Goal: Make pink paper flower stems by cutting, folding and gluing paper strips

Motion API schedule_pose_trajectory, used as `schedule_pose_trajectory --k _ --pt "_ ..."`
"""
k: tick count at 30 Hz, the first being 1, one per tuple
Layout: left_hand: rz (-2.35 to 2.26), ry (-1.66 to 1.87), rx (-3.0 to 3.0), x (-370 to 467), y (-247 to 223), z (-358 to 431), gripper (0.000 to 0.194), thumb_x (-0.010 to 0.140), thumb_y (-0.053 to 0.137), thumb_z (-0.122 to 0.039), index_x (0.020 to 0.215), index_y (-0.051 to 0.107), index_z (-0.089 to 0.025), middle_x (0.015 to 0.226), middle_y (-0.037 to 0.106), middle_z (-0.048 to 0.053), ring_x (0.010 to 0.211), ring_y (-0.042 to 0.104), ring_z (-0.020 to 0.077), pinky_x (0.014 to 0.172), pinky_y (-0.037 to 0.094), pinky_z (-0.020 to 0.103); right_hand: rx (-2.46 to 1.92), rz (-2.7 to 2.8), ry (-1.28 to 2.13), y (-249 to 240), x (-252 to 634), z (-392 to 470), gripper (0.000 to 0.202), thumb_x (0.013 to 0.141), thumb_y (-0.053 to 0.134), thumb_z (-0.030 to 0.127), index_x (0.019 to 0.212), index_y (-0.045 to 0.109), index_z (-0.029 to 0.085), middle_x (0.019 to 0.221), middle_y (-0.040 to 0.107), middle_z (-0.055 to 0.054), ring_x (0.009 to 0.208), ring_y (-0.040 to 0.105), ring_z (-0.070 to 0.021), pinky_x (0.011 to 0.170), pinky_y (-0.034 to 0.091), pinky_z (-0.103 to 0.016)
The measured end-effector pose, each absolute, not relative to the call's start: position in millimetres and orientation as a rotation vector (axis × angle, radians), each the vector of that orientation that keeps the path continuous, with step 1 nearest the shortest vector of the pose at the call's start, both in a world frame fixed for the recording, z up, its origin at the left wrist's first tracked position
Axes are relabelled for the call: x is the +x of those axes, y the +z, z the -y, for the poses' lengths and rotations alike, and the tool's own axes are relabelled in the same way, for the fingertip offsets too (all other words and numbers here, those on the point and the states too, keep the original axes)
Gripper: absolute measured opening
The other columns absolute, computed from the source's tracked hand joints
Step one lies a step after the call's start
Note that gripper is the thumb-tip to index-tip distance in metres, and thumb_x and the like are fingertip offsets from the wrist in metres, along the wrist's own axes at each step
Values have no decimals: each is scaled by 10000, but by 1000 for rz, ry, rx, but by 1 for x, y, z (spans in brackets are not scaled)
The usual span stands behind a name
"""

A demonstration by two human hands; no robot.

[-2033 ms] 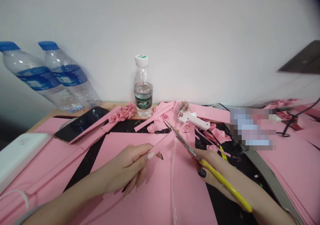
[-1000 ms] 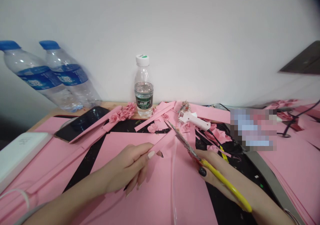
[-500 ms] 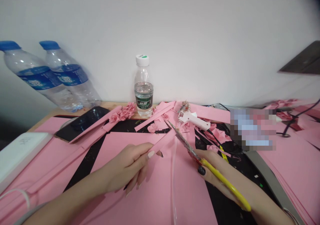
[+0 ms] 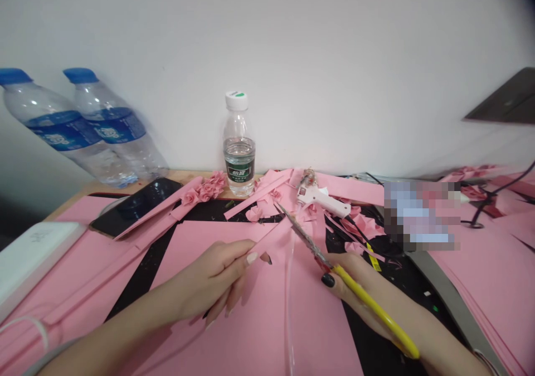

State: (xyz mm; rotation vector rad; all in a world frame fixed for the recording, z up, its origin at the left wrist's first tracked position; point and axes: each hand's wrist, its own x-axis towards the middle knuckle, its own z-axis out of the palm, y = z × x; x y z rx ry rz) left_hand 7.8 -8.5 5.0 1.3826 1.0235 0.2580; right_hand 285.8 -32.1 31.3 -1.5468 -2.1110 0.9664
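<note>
My left hand (image 4: 225, 278) pinches a narrow pink paper strip (image 4: 273, 235) between thumb and fingers, its free end pointing up and right. My right hand (image 4: 351, 278) is closed on yellow-handled scissors (image 4: 371, 303). Their stained metal blades point up and left, with the tips beside the far end of the strip. Whether the blades touch the paper I cannot tell. Below both hands lies a large pink paper sheet (image 4: 251, 337), with a thin clear glue stick (image 4: 290, 309) lying lengthwise on it.
Beyond the hands lie a white glue gun (image 4: 324, 199), paper scraps and folded pink roses (image 4: 204, 191). A small water bottle (image 4: 239, 161) stands at the wall. Two large bottles (image 4: 111, 125), a black phone (image 4: 136, 206) and a white power bank (image 4: 39, 259) are at left; pink sheets (image 4: 497, 276) at right.
The scissors and my right hand have shifted slightly left, the blade tips a little closer to the strip. My left hand keeps its hold almost unmoved.
</note>
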Motion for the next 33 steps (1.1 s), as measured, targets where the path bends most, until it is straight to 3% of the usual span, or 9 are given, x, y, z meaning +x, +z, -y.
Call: schedule_pose_trajectory --k 12,16,24,33 --pt "-1006 286 1331 8 3 9 345 1017 319 -459 1033 566 -218 533 593 -48 278 434 58 265 242 100 -1550 2045 1052 26 284 31 617 838 420 757 555 427 209 602 373 -3 561 350 -138 409 243 -222" --pt "-1010 307 1324 9 1 8 356 1014 339 -475 1046 578 -214 511 584 -53 275 436 58 273 242 103 -1542 2031 996 24 284 31 583 848 455 716 564 444 207 603 374 3 562 349 -135 410 250 -221" --pt "-1005 299 1282 9 3 7 413 994 349 -541 1089 575 -208 517 601 -42 270 438 66 268 244 114 -1559 2028 1170 20 284 28 573 851 439 718 595 307 223 603 252 54 551 216 -103 443 166 -231" --pt "-1016 308 1271 8 5 6 395 998 359 -517 1116 573 -206 484 572 -61 255 422 72 274 252 128 -1551 2061 1241 13 285 21 615 827 424 778 583 307 226 562 216 77 510 174 -81 444 138 -245"
